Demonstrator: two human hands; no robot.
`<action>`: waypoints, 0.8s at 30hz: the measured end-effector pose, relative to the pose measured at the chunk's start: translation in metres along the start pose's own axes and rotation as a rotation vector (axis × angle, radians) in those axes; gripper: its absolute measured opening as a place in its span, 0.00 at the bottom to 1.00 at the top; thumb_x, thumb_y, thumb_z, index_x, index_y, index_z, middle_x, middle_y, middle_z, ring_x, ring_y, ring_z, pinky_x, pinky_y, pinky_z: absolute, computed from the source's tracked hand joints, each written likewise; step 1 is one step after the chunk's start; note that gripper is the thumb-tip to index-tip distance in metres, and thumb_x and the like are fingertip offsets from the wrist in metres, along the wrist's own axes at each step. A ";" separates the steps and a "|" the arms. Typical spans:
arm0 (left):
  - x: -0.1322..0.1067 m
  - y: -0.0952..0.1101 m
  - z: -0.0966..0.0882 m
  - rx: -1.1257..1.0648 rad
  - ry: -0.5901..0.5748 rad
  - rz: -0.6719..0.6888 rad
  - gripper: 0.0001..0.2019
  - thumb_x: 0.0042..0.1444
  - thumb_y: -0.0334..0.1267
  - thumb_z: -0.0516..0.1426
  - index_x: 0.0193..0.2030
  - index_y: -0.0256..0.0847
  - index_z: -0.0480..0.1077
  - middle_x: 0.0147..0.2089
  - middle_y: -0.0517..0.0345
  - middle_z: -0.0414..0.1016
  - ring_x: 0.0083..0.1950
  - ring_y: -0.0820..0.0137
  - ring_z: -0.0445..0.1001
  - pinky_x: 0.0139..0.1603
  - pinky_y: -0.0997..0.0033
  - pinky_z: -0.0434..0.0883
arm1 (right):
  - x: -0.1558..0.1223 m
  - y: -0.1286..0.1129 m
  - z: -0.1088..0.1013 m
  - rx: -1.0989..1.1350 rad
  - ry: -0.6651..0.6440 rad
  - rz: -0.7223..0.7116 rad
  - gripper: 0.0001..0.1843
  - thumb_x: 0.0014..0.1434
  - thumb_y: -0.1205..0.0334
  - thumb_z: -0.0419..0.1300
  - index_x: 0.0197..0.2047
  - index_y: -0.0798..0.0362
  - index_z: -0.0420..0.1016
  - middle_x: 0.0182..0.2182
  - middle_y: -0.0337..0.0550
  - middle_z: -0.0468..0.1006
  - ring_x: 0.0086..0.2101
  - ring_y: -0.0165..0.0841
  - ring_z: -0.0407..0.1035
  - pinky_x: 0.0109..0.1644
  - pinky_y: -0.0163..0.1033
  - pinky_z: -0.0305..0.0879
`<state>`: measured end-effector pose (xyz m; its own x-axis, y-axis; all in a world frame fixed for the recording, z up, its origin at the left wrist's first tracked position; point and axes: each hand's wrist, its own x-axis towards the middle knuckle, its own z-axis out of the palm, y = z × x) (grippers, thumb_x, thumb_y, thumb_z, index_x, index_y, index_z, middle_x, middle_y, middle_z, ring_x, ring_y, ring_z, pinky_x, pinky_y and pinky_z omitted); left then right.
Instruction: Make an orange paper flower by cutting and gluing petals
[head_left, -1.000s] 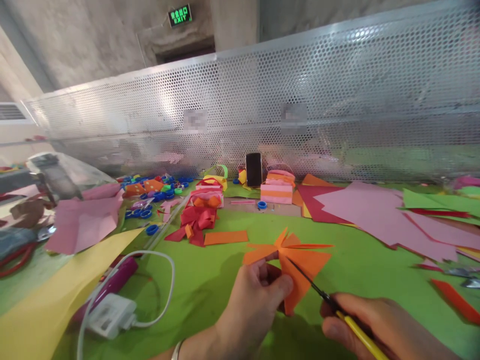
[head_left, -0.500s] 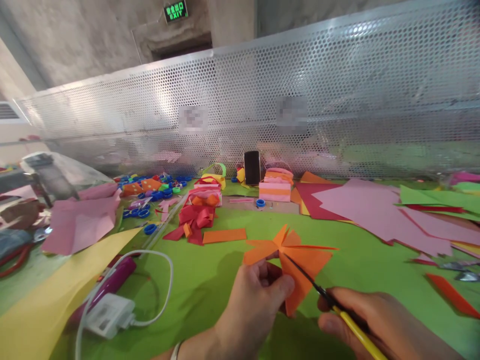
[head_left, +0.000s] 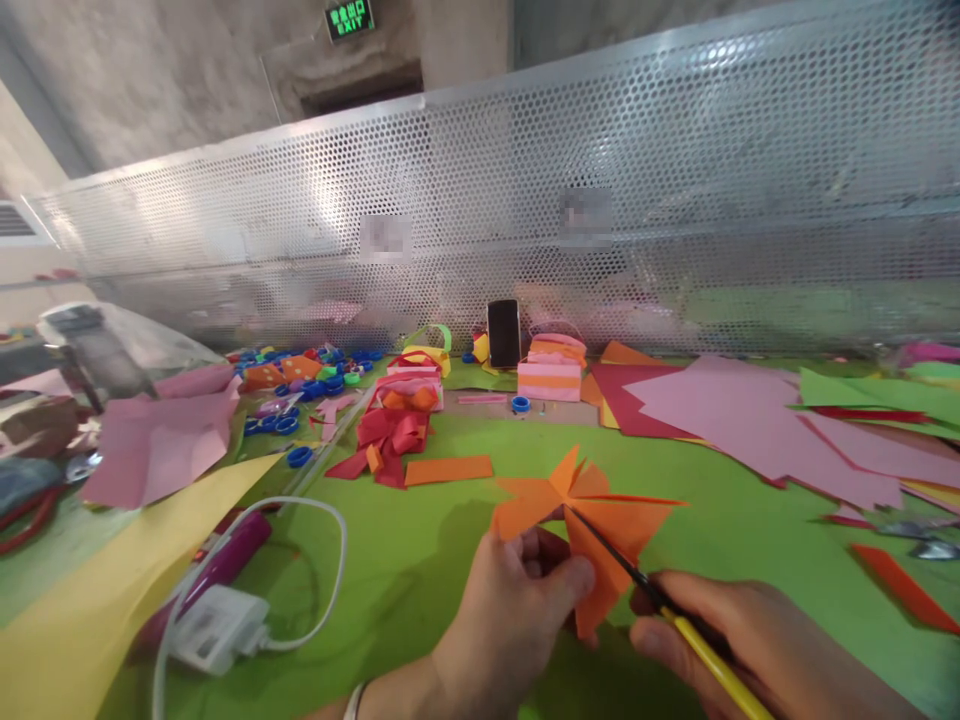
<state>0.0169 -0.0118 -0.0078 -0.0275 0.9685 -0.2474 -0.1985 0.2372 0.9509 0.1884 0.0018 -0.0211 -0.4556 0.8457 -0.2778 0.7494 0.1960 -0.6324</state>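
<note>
An orange paper piece (head_left: 592, 485), split into several pointed flaps around a small centre, is raised over the green tabletop. My left hand (head_left: 517, 590) pinches its lower flap between thumb and fingers. In my right hand (head_left: 720, 630) is a slim yellow-handled tool (head_left: 709, 650) with a thin dark pointed end. That tip lies along a flap and reaches the paper's centre; whether it cuts or only touches I cannot tell. Behind the paper, on the table, are an orange strip (head_left: 448, 470) and a red folded-paper bow (head_left: 394, 432).
A white charger (head_left: 214, 630) with a looped cable lies at left beside a purple tool (head_left: 232, 568). Pink paper sheets (head_left: 720, 415) cover the right side. Farther back, a phone (head_left: 503, 334) stands beside a striped paper box (head_left: 551, 380), before a perforated metal panel (head_left: 465, 170).
The orange paper and my left hand have shifted slightly right. The dark tip stays against the flap near the paper's centre, and my right hand has barely moved.
</note>
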 end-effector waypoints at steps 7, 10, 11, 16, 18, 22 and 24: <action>0.002 -0.002 0.000 -0.018 0.020 0.003 0.07 0.35 0.35 0.59 0.25 0.36 0.68 0.20 0.63 0.69 0.17 0.77 0.65 0.16 0.77 0.64 | 0.002 0.002 -0.001 0.034 0.000 -0.022 0.13 0.60 0.53 0.58 0.27 0.49 0.70 0.14 0.33 0.69 0.12 0.26 0.60 0.14 0.31 0.49; 0.001 -0.001 0.001 -0.004 0.036 -0.003 0.06 0.35 0.34 0.59 0.24 0.36 0.69 0.20 0.62 0.69 0.18 0.76 0.66 0.17 0.76 0.65 | 0.002 0.003 0.000 0.047 0.000 -0.034 0.12 0.60 0.54 0.58 0.27 0.49 0.70 0.13 0.33 0.69 0.12 0.25 0.60 0.14 0.31 0.48; 0.001 0.000 0.001 -0.004 0.042 -0.005 0.06 0.35 0.33 0.59 0.24 0.36 0.69 0.20 0.62 0.70 0.18 0.76 0.66 0.17 0.76 0.65 | 0.002 0.003 0.000 0.046 0.004 -0.033 0.13 0.60 0.54 0.58 0.27 0.49 0.70 0.13 0.33 0.69 0.12 0.25 0.60 0.15 0.31 0.48; -0.001 0.003 0.002 -0.011 0.053 -0.014 0.06 0.35 0.33 0.59 0.24 0.37 0.68 0.19 0.63 0.69 0.18 0.76 0.65 0.16 0.76 0.64 | 0.002 0.006 0.002 0.034 0.012 -0.033 0.15 0.61 0.51 0.57 0.26 0.49 0.69 0.13 0.33 0.69 0.12 0.25 0.59 0.16 0.32 0.49; -0.002 0.003 0.002 -0.007 0.046 -0.005 0.05 0.35 0.33 0.59 0.23 0.37 0.68 0.19 0.63 0.68 0.18 0.76 0.65 0.17 0.76 0.64 | 0.002 0.005 0.003 0.024 0.014 -0.034 0.15 0.61 0.50 0.57 0.27 0.49 0.69 0.14 0.34 0.71 0.12 0.26 0.60 0.16 0.33 0.50; 0.001 0.002 -0.002 0.014 0.038 0.036 0.07 0.36 0.34 0.59 0.26 0.36 0.71 0.20 0.61 0.70 0.19 0.75 0.65 0.19 0.75 0.64 | 0.003 0.010 0.001 -0.062 0.027 -0.057 0.18 0.60 0.44 0.55 0.27 0.47 0.70 0.19 0.40 0.77 0.19 0.34 0.70 0.23 0.36 0.59; 0.005 0.003 -0.006 0.017 0.074 0.044 0.07 0.37 0.34 0.59 0.27 0.35 0.72 0.22 0.60 0.71 0.21 0.75 0.66 0.21 0.75 0.65 | 0.004 0.023 -0.007 -0.099 0.077 -0.072 0.15 0.53 0.43 0.61 0.27 0.45 0.74 0.21 0.43 0.79 0.22 0.38 0.72 0.26 0.40 0.62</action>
<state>0.0105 -0.0064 -0.0077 -0.1079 0.9700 -0.2177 -0.1788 0.1965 0.9641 0.2071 0.0126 -0.0319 -0.4746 0.8625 -0.1756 0.7615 0.3022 -0.5734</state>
